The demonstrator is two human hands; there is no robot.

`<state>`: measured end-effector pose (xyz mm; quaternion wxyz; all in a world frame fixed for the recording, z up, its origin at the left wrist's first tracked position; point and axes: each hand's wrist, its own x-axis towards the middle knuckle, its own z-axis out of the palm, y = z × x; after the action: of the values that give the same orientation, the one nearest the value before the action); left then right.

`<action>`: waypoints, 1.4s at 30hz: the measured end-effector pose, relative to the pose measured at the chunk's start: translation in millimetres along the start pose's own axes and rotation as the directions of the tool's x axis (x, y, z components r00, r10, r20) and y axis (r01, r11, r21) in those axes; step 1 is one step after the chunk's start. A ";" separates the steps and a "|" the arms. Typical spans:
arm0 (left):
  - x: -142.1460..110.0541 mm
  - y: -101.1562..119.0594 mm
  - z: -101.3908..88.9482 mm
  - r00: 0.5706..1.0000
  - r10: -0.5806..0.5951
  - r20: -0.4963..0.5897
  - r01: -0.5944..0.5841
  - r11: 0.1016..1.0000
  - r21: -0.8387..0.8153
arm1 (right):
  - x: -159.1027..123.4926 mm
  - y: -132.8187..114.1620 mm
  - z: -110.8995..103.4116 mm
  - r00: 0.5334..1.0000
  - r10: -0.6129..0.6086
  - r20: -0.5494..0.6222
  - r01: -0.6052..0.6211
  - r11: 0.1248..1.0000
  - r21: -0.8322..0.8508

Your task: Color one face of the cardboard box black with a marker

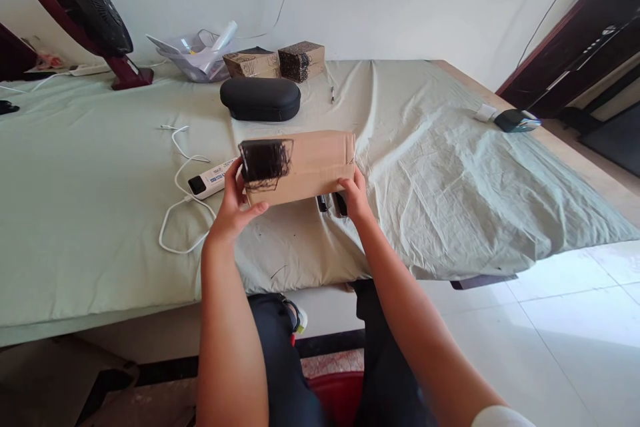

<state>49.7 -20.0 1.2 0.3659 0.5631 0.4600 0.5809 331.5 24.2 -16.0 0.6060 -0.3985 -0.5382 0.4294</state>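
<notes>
Between both hands I hold a brown cardboard box [317, 163] above the cloth-covered table. Black scribble covers the left part of its facing side. My left hand [233, 207] grips the box's left end, thumb along the lower edge. The right end is gripped by my right hand [356, 192], its thumb on the facing side. Behind my left hand lies a white power strip [213, 180] with a black end and a white cable [173, 213]. Two dark objects [330, 204], partly hidden under the box, lie close to my right hand; I cannot make out their kind.
Beyond the box lies a black hard case [260, 99]. Two scribbled cardboard boxes [303, 60] and a plastic basket [193, 57] stand near the wall. A fan [85, 7] is at the far left. A dark item [515, 120] lies by the right edge.
</notes>
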 end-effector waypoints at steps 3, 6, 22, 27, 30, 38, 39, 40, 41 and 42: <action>5.1 -4.2 1.6 0.998 -0.003 -0.063 0.002 1.000 -0.004 | -0.8 -4.8 -0.5 0.995 -0.087 0.055 0.091 0.993 -0.075; 8.7 -8.3 0.0 0.987 0.033 -0.157 -0.030 0.999 0.023 | -3.1 -3.8 2.4 0.990 -0.111 0.087 0.119 0.989 -0.092; 10.9 -28.1 -16.7 0.972 0.103 -0.213 -0.111 0.993 -0.026 | -4.4 2.8 10.3 0.989 -0.101 0.104 0.127 0.951 -0.282; 13.2 -34.0 -21.5 0.944 0.054 -0.326 -0.056 0.998 0.006 | -4.4 5.4 11.3 0.983 -0.076 0.169 0.126 0.942 -0.312; 11.3 -30.6 -22.4 0.923 0.025 -0.384 -0.020 1.000 0.018 | -5.6 5.8 13.5 0.973 -0.094 0.211 0.147 0.957 -0.250; 2.4 -15.7 -21.1 0.955 0.116 -0.271 -0.073 0.984 0.163 | -6.8 6.5 20.8 0.991 -0.062 0.117 0.064 0.998 -0.005; 3.1 -14.9 -20.5 0.954 0.124 -0.272 -0.077 0.981 0.175 | -5.5 8.0 20.8 0.992 -0.068 0.110 0.070 0.998 -0.008; 4.2 -14.0 -19.5 0.953 0.125 -0.277 -0.077 0.981 0.179 | -3.9 9.9 20.6 0.991 -0.082 0.107 0.085 0.996 -0.017; 5.4 -13.0 -18.1 0.950 0.125 -0.286 -0.078 0.983 0.169 | -2.3 12.1 20.1 0.989 -0.102 0.106 0.106 0.994 -0.032; 6.8 -11.9 -16.4 0.947 0.124 -0.296 -0.085 0.986 0.140 | -0.8 14.3 19.7 0.986 -0.122 0.110 0.128 0.990 -0.054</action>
<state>31.6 -11.9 -7.0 0.2235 0.5127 0.5160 0.6488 310.6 28.3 -27.7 0.5899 -0.3587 -0.6063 0.3947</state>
